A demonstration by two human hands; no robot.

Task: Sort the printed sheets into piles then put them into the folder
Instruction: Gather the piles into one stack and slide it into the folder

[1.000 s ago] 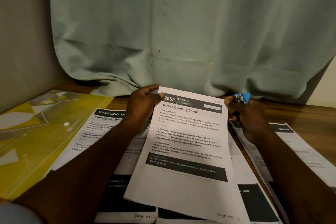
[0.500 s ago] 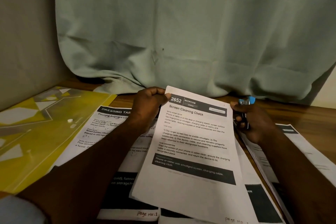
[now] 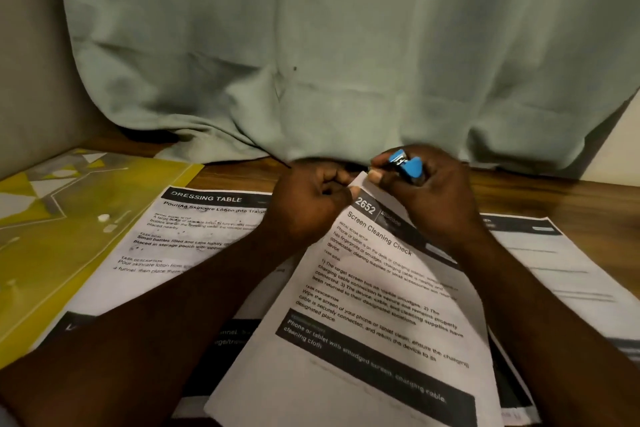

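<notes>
Both hands meet at the far corner of the Screen Cleaning Check sheet (image 3: pixel 374 305), which lies tilted across the middle of the counter (image 3: pixel 540 189), its long axis running from that far corner toward the near right. The left hand (image 3: pixel 310 210) is curled, thumb and fingers pinching the corner. The right hand (image 3: pixel 429 199) grips a small blue tool (image 3: pixel 407 166), perhaps a stapler or staple remover, and its fingertips touch the same corner. The tool sits just beyond that corner, so the coming move, I judge, depends on bringing its working end onto the pinched edge. The yellow folder (image 3: pixel 69 225) lies well to the left, nearer the left hand, with the Dressing Table sheet (image 3: pixel 194 236) between them, and more sheets (image 3: pixel 561 274) lie on the right. The tool's working end is blurred, fingers hide the corner itself, and the arms cover the papers underneath.
</notes>
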